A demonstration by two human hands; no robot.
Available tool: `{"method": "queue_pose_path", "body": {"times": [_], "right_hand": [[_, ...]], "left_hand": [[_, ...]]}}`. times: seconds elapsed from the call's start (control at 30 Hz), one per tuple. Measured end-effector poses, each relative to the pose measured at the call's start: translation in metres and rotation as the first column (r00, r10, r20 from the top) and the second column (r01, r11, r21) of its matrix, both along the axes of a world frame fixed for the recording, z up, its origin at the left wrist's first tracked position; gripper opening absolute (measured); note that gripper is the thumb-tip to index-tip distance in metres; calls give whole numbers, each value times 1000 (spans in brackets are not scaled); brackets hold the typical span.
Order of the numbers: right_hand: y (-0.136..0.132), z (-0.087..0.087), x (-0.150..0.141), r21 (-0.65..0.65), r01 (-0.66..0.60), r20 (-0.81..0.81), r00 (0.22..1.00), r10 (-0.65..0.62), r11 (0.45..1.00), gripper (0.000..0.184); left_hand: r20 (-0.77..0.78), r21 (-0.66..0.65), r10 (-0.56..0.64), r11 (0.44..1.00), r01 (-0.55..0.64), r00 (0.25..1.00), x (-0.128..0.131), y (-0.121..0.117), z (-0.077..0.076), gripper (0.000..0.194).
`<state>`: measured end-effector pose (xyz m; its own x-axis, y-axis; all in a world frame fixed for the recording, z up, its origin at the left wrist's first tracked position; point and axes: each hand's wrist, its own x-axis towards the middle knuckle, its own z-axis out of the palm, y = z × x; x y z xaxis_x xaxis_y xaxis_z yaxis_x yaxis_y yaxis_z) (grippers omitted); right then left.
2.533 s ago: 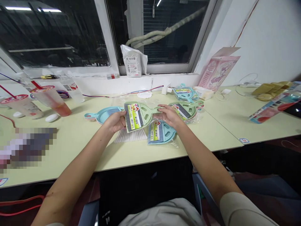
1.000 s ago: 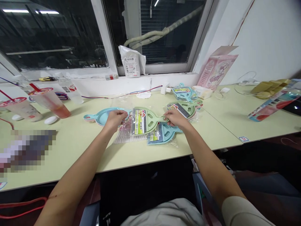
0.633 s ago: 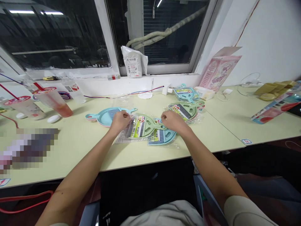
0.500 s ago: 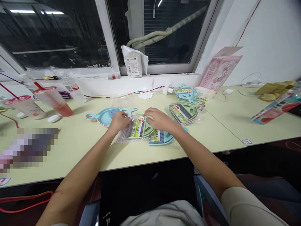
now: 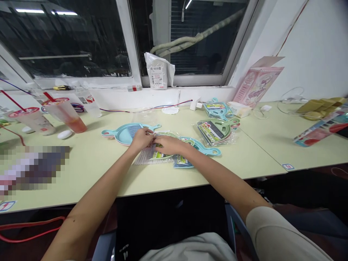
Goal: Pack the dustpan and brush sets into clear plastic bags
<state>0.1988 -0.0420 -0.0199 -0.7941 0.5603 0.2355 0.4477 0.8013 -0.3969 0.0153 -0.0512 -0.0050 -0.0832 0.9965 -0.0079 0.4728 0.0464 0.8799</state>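
Left hand point(image 5: 143, 139), fingertips pinched at left edge of green plastic-bagged dustpan set point(image 5: 160, 154), right hand point(image 5: 169, 144) over it, fingers bent.

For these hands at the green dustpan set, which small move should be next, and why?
Perhaps the right hand should pinch the clear bag beside the left hand: the fingers meet at that end, while the green dustpan set lies low, partly covered.

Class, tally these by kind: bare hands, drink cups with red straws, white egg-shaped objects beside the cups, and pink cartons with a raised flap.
Hands: 2
Cups: 2
Egg-shaped objects: 2
Pink carton: 1
Total: 7
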Motion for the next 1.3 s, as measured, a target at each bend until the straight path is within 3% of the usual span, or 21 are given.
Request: {"method": "queue_pose_path", "body": {"times": [0.1, 0.23, 0.4, 0.67, 0.8, 0.93, 1.17, 1.3], "right_hand": [[0, 0, 1, -37, 51, -83, 995, -54, 998, 21], [-1, -1, 4, -40, 168, -94, 981, -171, 985, 32], [-1, -2, 2, 126, 146, -19, 989, -145, 981, 20], [3, 1, 4, 147, 133, 67, 987, -144, 980, 19], [4, 7, 6, 168, 202, 84, 972, -218, 965, 24], [9, 12, 3, 191, 184, 159, 964, -215, 964, 26], [18, 13, -4, 197, 185, 217, 949, -227, 963, 39], [21, 10, 0, 126, 261, 188, 941, -281, 957, 44]], "left_hand": [[133, -44, -59, 997, 66, 989, 6, -2, 0, 19], [197, -52, -26, 998, 37, 980, 2, 0, -2, 23], [32, 98, -27, 995, 24, 999, -8, 7, -11, 27], [-12, 207, -94, 974, 94, 996, -5, 12, -30, 33], [-5, 199, -32, 979, 32, 999, -3, 10, -25, 27], [25, 90, 41, 995, -43, 999, 0, 3, -13, 29], [118, 54, -57, 997, 51, 991, 2, 3, -17, 61], [245, 102, -187, 981, 167, 951, 0, 8, -24, 65]]}}
